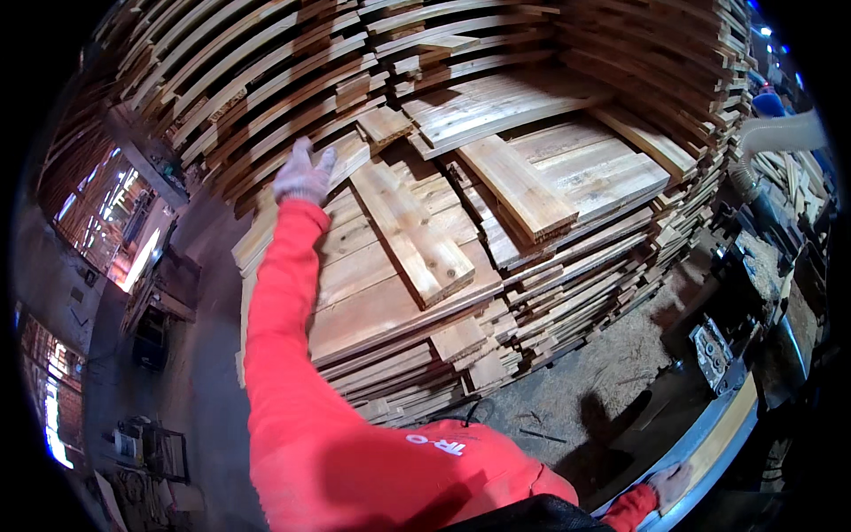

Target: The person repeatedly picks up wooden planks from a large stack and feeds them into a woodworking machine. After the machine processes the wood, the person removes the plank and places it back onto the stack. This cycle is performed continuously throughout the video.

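My left hand [304, 175], in a pale glove, reaches far out over the stacked planks with its thumb and fingers apart. It is next to the end of a short board [348, 161] at the left of the stack; whether it touches that board I cannot tell. Low on the right, my right hand [671, 486] lies on a narrow wooden board [725, 427], its fingers laid over the top. That board runs along a grey metal machine bed [750, 432]. Two loose planks, one wide [412, 232] and one beside it [517, 188], lie across the stack.
Tall walls of layered boards [257, 80] rise behind and to the right of the low stack [355, 293]. Sawdust covers the floor [612, 363] between stack and machine. A pale ribbed hose [780, 135] hangs at the right. Workshop equipment [146, 443] stands lower left.
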### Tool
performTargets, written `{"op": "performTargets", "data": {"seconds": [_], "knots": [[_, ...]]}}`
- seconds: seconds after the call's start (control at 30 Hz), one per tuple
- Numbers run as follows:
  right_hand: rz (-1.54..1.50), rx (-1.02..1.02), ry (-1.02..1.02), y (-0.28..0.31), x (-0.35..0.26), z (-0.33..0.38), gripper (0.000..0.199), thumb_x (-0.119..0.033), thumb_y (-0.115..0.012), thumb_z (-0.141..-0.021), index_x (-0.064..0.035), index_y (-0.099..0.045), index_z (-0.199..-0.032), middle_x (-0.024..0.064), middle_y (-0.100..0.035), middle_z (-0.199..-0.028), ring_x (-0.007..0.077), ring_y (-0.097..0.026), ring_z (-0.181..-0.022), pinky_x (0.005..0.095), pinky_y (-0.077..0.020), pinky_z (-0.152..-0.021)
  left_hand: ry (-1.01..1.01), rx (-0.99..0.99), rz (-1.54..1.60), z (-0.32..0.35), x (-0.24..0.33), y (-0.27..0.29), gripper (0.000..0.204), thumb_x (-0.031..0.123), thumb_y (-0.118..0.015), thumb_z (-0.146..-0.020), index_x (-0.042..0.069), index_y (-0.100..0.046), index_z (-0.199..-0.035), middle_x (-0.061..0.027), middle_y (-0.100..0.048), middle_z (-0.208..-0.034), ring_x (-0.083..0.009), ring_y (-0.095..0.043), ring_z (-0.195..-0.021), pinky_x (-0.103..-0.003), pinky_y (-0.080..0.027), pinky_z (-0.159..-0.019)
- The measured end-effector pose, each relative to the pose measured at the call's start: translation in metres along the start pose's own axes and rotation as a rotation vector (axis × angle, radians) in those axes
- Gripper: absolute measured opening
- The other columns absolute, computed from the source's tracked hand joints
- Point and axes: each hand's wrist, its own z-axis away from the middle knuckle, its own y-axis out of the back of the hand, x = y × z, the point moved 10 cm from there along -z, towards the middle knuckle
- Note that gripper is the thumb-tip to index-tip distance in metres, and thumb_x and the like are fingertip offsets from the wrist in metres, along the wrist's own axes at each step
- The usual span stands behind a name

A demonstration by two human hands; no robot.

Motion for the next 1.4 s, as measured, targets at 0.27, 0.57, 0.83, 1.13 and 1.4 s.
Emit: {"op": "performTargets", "data": {"seconds": [0.27, 0.57, 0.83, 1.13, 1.4], "knots": [[-0.053, 0.015, 0.119, -0.004, -0.049, -0.059, 0.036, -0.023, -0.053, -0.090, -0.0029, -0.061, -0.118, 0.0184, -0.057, -0.126, 0.0335, -0.053, -0.117, 0.0402, -0.0396, -0.102, 0.133, -0.799, -0.488, 0.051, -0.054, -0.030, 0.108, 0.046, -0.075, -0.062, 0.006, -0.022, -0.147, -0.0214, -0.051, -0.133, -0.0341, -0.051, -0.122, -0.040, -0.042, -0.101], [-0.379, 0.095, 0.011, -0.007, -0.032, -0.044, 0.033, -0.022, -0.055, -0.090, -0.0024, -0.063, -0.116, 0.0201, -0.059, -0.122, 0.0358, -0.055, -0.113, 0.0420, -0.0414, -0.100, 0.128, -0.860, -0.121, 0.214, -0.033, 0.100, 0.085, 0.036, -0.071, -0.063, 0.014, -0.039, -0.139, -0.0191, -0.065, -0.106, -0.0317, -0.064, -0.096, -0.035, -0.049, -0.086], [-1.559, -0.440, 0.526, 0.145, -0.271, 0.006, 0.091, -0.037, -0.072, -0.070, -0.0001, -0.026, -0.140, 0.0193, -0.031, -0.141, 0.0305, -0.025, -0.131, 0.0401, -0.0238, -0.110, -0.092, -0.860, 1.400, 0.287, 0.228, 0.097, 0.056, 0.017, -0.073, -0.074, 0.001, -0.051, -0.124, -0.0138, -0.063, -0.110, -0.0246, -0.063, -0.095, -0.038, -0.052, -0.082], [-0.356, 0.083, -0.040, 0.162, -0.080, 0.139, 0.090, -0.036, -0.078, -0.063, -0.0004, -0.041, -0.137, 0.0260, -0.049, -0.130, 0.0445, -0.047, -0.118, 0.0475, -0.0387, -0.100, -0.428, -2.076, 1.121, 0.656, 0.530, -0.019, 0.054, 0.054, -0.066, -0.079, 0.005, -0.067, -0.101, -0.0088, -0.068, -0.083, -0.0163, -0.064, -0.078, -0.032, -0.052, -0.070], [-0.211, -0.028, -0.465, 0.195, -0.017, 0.286, 0.074, -0.047, -0.068, -0.074, -0.0073, -0.048, -0.133, 0.0262, -0.054, -0.122, 0.0464, -0.056, -0.101, 0.0511, -0.0477, -0.084, -0.750, -2.277, 0.944, 0.689, 0.468, 0.032, 0.041, 0.038, -0.061, -0.090, 0.003, -0.063, -0.111, -0.0089, -0.066, -0.093, -0.0131, -0.062, -0.081, -0.029, -0.053, -0.069]]}}
